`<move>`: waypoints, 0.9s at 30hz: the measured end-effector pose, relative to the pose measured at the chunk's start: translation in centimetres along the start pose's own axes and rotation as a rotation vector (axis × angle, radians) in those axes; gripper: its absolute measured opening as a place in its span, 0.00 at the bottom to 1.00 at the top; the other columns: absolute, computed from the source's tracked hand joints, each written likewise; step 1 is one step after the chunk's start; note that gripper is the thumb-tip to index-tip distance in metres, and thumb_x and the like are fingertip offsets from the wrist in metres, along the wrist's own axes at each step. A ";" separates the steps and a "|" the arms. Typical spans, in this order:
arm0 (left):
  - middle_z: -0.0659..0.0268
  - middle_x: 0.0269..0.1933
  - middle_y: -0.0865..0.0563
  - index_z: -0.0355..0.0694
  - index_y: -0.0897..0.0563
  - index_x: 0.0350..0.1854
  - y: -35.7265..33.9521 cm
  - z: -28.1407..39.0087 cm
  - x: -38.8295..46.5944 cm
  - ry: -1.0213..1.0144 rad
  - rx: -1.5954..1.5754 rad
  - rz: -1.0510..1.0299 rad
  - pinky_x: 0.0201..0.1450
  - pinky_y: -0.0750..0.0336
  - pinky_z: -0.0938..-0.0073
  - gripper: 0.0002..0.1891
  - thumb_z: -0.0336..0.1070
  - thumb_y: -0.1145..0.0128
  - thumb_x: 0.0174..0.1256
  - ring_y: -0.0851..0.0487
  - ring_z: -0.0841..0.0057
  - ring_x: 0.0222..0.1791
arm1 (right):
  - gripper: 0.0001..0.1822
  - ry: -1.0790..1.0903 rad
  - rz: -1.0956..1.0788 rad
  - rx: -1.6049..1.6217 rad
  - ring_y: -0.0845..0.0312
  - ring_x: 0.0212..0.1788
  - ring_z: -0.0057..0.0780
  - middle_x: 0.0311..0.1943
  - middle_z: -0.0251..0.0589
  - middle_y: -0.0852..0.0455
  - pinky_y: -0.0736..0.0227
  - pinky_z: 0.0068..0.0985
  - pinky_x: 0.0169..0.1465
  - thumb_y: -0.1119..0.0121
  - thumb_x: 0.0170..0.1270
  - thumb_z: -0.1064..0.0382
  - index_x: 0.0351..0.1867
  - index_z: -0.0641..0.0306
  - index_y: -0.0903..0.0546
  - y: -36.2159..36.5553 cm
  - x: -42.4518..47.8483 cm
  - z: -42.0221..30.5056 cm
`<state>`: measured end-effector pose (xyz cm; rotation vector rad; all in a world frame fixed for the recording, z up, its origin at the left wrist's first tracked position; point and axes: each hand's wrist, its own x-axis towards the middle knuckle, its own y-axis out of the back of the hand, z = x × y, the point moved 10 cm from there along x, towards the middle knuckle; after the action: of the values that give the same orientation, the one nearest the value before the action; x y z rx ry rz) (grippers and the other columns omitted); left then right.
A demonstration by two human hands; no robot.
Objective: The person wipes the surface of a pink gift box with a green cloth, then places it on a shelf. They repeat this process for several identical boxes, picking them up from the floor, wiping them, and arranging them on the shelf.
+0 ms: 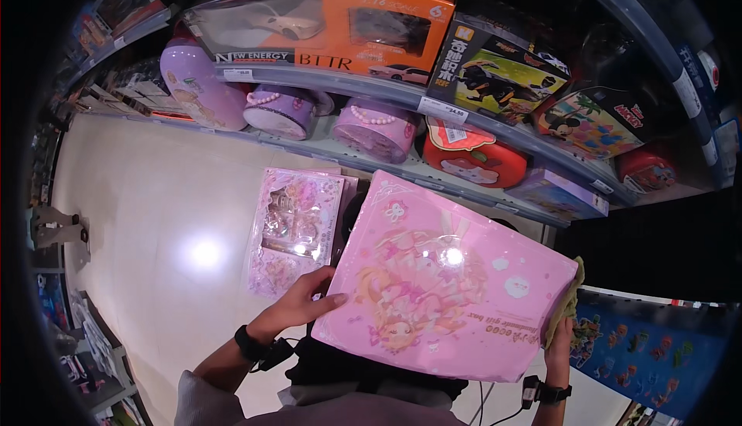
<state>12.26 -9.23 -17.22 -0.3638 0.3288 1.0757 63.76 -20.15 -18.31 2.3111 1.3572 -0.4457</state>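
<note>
A large pink gift box with a printed doll-like figure is held flat in front of me, tilted a little. My left hand grips its left edge, thumb on top and fingers at the side. At the right edge, my right hand presses a yellow-green cloth against the box's side; its fingers are partly hidden. Beyond my left hand, a smaller pink gift box with a clear window lies on what looks like more pink boxes on the floor.
Ahead, a shelf edge carries an orange toy car box and a building-block box. Below stand purple round cases and a red apple-shaped case. A blue printed panel is at right; pale floor shows at left.
</note>
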 end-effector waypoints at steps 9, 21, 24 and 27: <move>0.62 0.43 0.17 0.31 0.26 0.57 0.1 -0.2 -0.3 -0.001 0.021 0.014 0.48 0.25 0.76 0.22 0.41 0.39 0.67 0.20 0.81 0.44 | 0.26 0.030 -0.111 0.112 0.32 0.61 0.26 0.62 0.36 0.29 0.36 0.26 0.63 0.56 0.76 0.51 0.68 0.62 0.37 0.1 -1.5 2.3; 0.57 0.43 0.16 0.31 0.23 0.55 1.5 5.1 0.6 -0.333 0.405 0.075 0.49 0.27 0.70 0.26 0.40 0.31 0.56 0.20 0.71 0.42 | 0.23 0.413 -0.051 -0.688 0.33 0.60 0.31 0.57 0.39 0.28 0.38 0.27 0.65 0.56 0.74 0.56 0.67 0.59 0.35 2.6 1.8 -1.7; 0.55 0.48 0.17 0.32 0.23 0.56 2.2 8.8 1.7 -0.445 0.399 0.119 0.54 0.28 0.69 0.29 0.38 0.30 0.53 0.20 0.69 0.47 | 0.25 0.333 -0.007 0.006 0.35 0.62 0.27 0.61 0.38 0.31 0.40 0.25 0.65 0.56 0.76 0.53 0.69 0.61 0.37 0.5 3.2 -6.6; 0.56 0.55 0.19 0.32 0.28 0.61 2.2 12.8 2.1 -0.467 0.337 0.135 0.63 0.32 0.69 0.34 0.35 0.28 0.52 0.22 0.70 0.57 | 0.26 0.424 0.023 0.340 0.35 0.63 0.26 0.63 0.35 0.32 0.41 0.24 0.66 0.57 0.77 0.51 0.70 0.59 0.38 1.1 5.2 -8.8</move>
<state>12.28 -0.93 -6.98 0.2140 0.1121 1.1774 67.71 -12.29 -12.99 2.8171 1.5386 -0.1936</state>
